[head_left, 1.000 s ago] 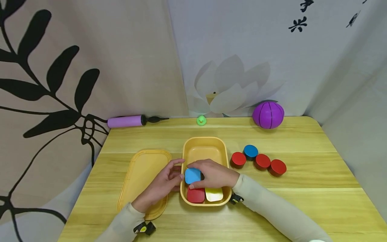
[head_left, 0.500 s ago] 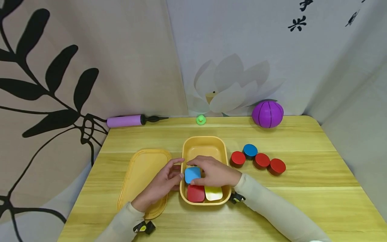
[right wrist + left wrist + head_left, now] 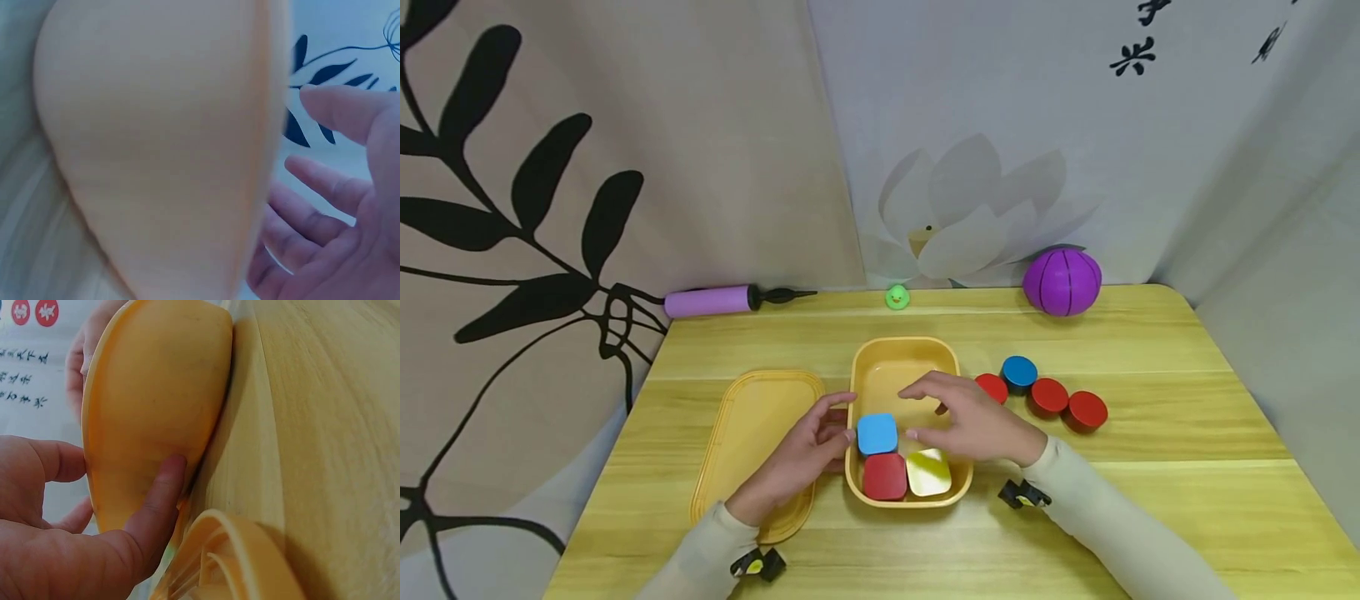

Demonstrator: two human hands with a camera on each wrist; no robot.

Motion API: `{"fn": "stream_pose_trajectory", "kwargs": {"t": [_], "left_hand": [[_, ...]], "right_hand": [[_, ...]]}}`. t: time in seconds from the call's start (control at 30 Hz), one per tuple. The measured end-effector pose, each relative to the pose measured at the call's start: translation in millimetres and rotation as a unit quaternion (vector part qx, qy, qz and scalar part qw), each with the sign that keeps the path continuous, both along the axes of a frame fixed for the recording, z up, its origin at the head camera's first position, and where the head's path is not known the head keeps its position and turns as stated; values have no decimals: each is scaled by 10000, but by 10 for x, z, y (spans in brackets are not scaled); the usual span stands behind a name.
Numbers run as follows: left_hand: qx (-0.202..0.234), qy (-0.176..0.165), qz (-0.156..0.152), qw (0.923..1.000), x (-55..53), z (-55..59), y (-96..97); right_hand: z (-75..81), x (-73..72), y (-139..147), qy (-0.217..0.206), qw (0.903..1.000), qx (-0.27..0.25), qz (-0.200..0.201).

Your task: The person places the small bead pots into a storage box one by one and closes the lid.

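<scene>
A yellow-orange plastic box (image 3: 891, 371) stands on the table in the head view. Its near half holds a light blue block (image 3: 877, 433), a red block (image 3: 885, 477) and a shiny yellow block (image 3: 928, 473). My left hand (image 3: 805, 454) touches the box's left side, fingertips at the rim and against the outer wall (image 3: 147, 406). Over the box's right rim hovers my right hand (image 3: 981, 417), thumb and fingers spread apart with nothing between them. In the right wrist view, the right fingers (image 3: 331, 187) lie beyond the box rim.
A yellow-orange lid (image 3: 752, 442) lies left of the box. To the right are red discs (image 3: 1086, 412) and a blue-topped disc (image 3: 1019, 373). A purple pump (image 3: 711, 302), a small green duck toy (image 3: 897, 297) and a purple ball (image 3: 1063, 282) line the back edge.
My right hand has let go of the light blue block and moved right, up from the box. The block stays in the box's left side. My left hand has not moved.
</scene>
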State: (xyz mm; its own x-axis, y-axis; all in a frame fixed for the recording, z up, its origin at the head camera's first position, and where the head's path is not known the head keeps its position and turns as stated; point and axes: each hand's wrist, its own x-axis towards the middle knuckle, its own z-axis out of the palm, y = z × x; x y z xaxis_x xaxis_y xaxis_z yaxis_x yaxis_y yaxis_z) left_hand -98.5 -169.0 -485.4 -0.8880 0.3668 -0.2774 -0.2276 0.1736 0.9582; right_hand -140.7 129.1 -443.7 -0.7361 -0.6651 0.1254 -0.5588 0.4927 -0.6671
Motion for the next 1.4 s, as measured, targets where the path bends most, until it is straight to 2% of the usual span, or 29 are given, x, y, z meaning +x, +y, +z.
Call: {"fn": "stream_pose_trajectory", "kwargs": {"t": [0.1,0.37,0.67,0.93,1.17,1.4], "left_hand": [[16,10,14,10000,3,-2,-3],[22,30,25,10000,1,-2,-5],[-30,59,34,10000,13,-1,-9],[-18,61,-34,10000,-1,9,-20],[50,23,-119,9999,-26,12,-38],[122,-11,-197,9997,-17,14,-53]], "right_hand": [[18,13,131,169,9997,-144,-141],[16,65,500,306,9960,-565,-616],[-66,105,932,563,9897,-368,-1265],[-124,142,1336,919,9762,-282,-1946],[-179,220,1618,695,9628,143,-2607],[-295,313,1828,480,9543,328,-2932]]}}
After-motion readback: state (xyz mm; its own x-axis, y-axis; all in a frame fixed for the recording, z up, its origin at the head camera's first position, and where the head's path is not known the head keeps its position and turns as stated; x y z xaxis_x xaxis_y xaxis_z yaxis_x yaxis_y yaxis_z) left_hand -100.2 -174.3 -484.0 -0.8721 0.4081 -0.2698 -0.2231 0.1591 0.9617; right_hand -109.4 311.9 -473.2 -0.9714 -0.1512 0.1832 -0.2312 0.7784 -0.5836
